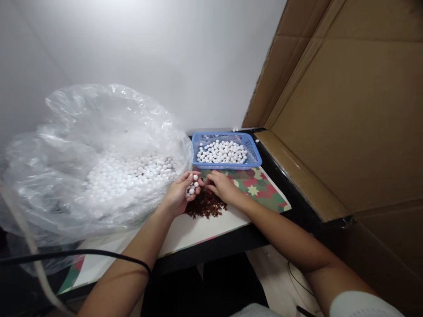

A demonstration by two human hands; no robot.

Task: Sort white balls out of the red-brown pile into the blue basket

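Note:
Several small white balls [191, 191] lie in the cupped palm of my left hand [178, 193], its fingers curled around them. Close on its right, my right hand [223, 186] has its thumb and fingers bent together near the left fingertips. Whatever may be between those fingers is too small to make out. Below both hands a pile of small reddish-brown pieces [206, 206] rests on the patterned sheet [261, 189]. Just behind the hands stands a blue plastic basket [228, 166] with many white balls [222, 152] in it.
A large open clear plastic bag [109, 110] full of white balls fills the left side. Cardboard panels [357, 110] stand at the right, and a white wall [198, 53] rises behind. A black cable [82, 252] crosses by my left forearm. A few loose balls lie behind the basket.

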